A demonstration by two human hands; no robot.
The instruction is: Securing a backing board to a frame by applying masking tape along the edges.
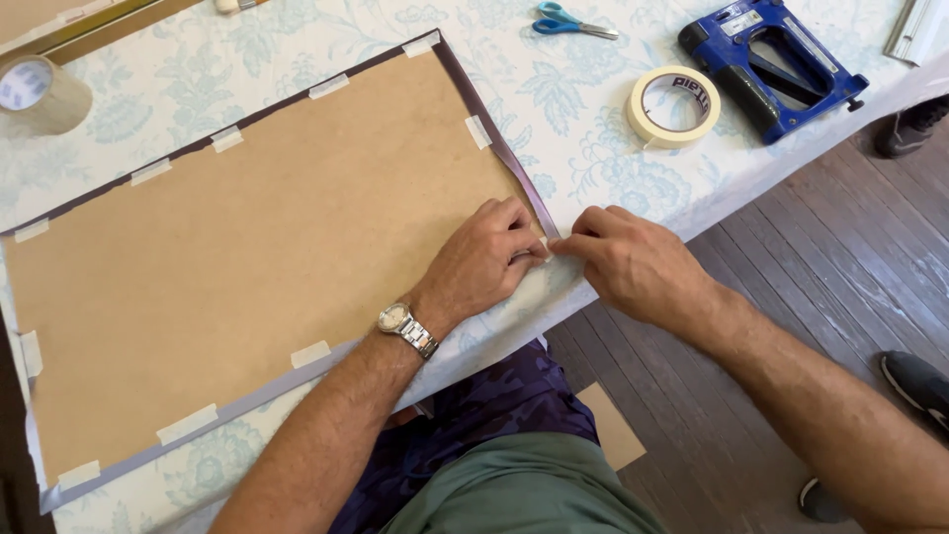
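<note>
The left hand (484,259), with a metal wristwatch (407,329) on its wrist, lies knuckles-up on the near right corner of a brown hardboard backing panel (247,257), fingers curled and pressing down on a small piece of masking tape (543,247) at the panel's edge. The right hand (633,262) meets it from the other side, thumb and forefinger pinched on that same tape piece, so the fingertips of both hands touch at the corner. Whether the tape is already stuck flat cannot be told, as the fingers cover most of it.

The panel sits inside a dark frame edge (514,168), and short strips of tape (478,131) cross from panel to frame along every side. The panel lies on a table under a pale floral cloth (583,148). Beyond the panel's right edge lies a roll of masking tape (674,106); further right of it a blue staple gun (771,61). Blue-handled scissors (571,21) lie past the panel's far right corner, and a roll of brown packing tape (38,94) stands off its far left side.
</note>
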